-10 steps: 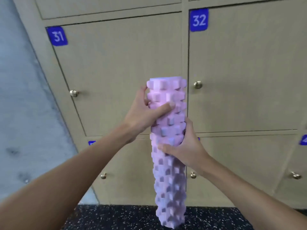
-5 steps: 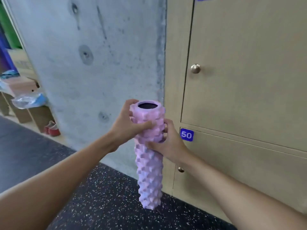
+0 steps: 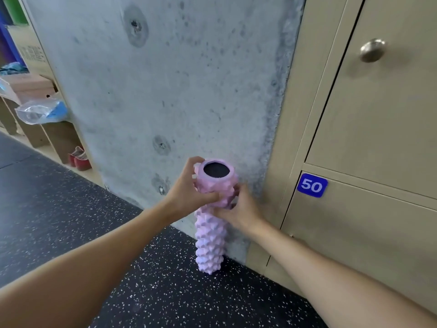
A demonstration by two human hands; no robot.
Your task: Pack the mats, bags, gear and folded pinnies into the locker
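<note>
A pink knobbly foam roller (image 3: 210, 235) stands upright in the lower middle of the frame, its hollow dark top end facing the camera. Both hands hold it near that top end. The left hand (image 3: 189, 195) comes in from the lower left, its grip clamped on the roller with the fingers behind and the thumb across the front. The right hand (image 3: 241, 209) comes in from the lower right, and its grip is closed round the roller just below the left one. The roller's bottom end appears to rest on the dark speckled floor (image 3: 165, 292), though the angle leaves any gap hard to judge. Behind it rises a grey concrete wall (image 3: 165, 91), and the roller sits close to the corner where that wall meets the beige lockers (image 3: 354, 138) filling the right of the frame. A round metal knob (image 3: 372, 50) shows at the upper right, with a blue label (image 3: 312, 185) reading 50 lower down. At the left edge, wooden shelving (image 3: 54, 136) carries a clear plastic bag (image 3: 40, 111) and red shoes (image 3: 79, 158).
</note>
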